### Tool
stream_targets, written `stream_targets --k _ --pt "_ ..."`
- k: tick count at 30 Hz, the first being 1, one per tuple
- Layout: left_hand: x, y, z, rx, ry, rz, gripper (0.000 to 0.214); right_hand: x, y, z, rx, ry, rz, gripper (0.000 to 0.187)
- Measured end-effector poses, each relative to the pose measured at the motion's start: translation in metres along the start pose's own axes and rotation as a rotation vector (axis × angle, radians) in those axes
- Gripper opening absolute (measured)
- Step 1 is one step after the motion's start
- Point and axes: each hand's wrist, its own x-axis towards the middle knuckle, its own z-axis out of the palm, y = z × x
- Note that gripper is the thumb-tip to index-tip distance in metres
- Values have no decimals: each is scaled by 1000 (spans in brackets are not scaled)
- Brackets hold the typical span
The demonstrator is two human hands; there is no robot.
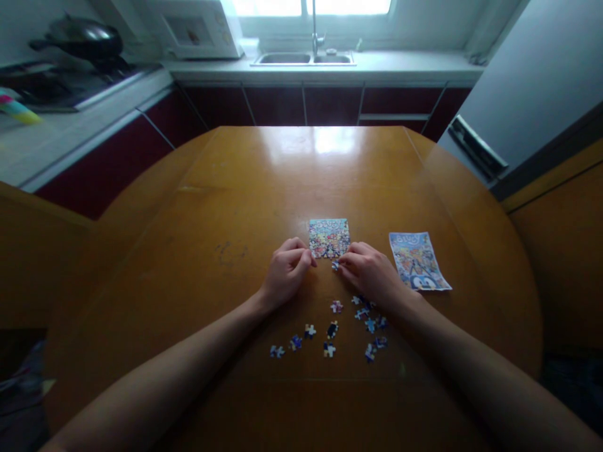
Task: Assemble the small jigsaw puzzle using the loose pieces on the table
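A partly assembled jigsaw puzzle (pixel 328 237) with a crowded, colourful picture lies flat on the wooden table. My right hand (pixel 370 269) pinches a small puzzle piece (pixel 335 265) just below the puzzle's lower edge. At the lower left corner of the puzzle rests my left hand (pixel 289 267), its fingers curled in; whether anything is between them is hidden. Several loose pieces are scattered nearer to me, among them a dark piece (pixel 332 329), a pinkish piece (pixel 336 306) and a blue piece (pixel 296 342). Some lie close beside my right forearm.
A printed picture sheet (pixel 418 261) lies right of my right hand. The wooden table (pixel 226 188) has rounded sides. Beyond it are a counter with a double sink (pixel 285 59), a white microwave (pixel 198 28) and a stove with a dark pan (pixel 82 39). A fridge (pixel 532 75) stands at right.
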Motion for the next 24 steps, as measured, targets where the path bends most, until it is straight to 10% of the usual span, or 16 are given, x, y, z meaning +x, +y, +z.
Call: stream_targets --k 24 --pt "1 -1 2 48 44 -11 37 15 -4 24 68 142 -26 19"
